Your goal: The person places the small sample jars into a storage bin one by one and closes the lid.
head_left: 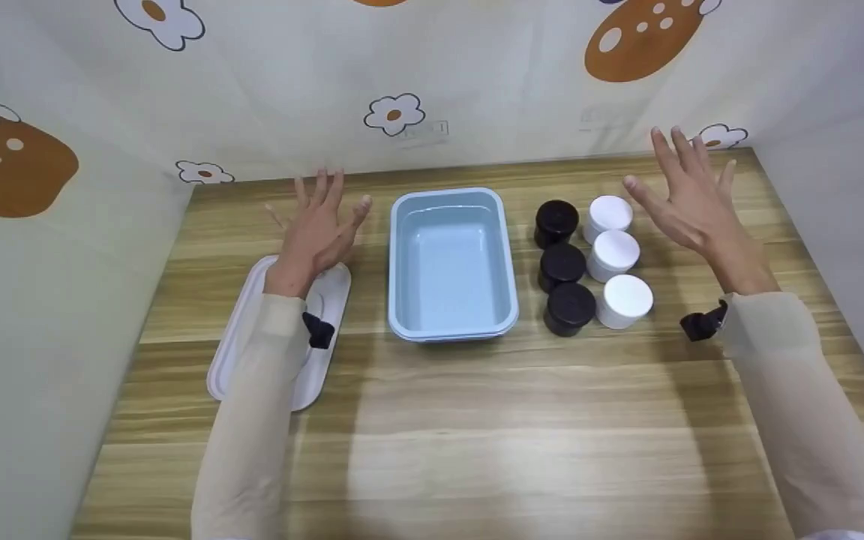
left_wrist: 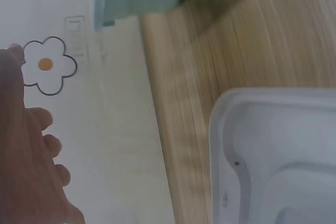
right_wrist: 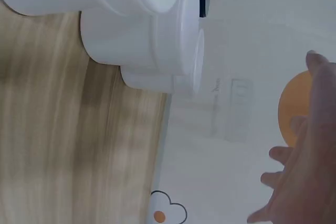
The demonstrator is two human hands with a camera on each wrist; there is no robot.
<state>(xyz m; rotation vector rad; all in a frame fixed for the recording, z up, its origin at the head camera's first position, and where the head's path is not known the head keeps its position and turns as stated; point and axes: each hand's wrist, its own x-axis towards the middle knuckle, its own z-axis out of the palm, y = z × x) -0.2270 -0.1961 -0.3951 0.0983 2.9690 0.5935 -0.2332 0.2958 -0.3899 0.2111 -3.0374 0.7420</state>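
My left hand point(head_left: 318, 236) hovers with spread fingers over the far end of a white plastic lid point(head_left: 333, 300), partly hidden beneath the forearm. To the right of that hand is a light blue rectangular tub point(head_left: 451, 270), its inside bare. My right hand point(head_left: 694, 199), fingers spread and holding nothing, is raised beside a group of round lidded jars. Three are black point(head_left: 570, 307) and stand in a column nearer the tub; three are white point(head_left: 625, 300) and stand in a column nearer my right hand. In the right wrist view the white jars point(right_wrist: 136, 40) stand upright in a row.
The wood-grain table point(head_left: 522, 442) ends at a pale curtain point(head_left: 289, 97) printed with flowers and brown spotted shapes, which also hangs along the left. A pale wall point(head_left: 837, 210) borders the right side. Each wrist carries a small black camera point(head_left: 318, 330).
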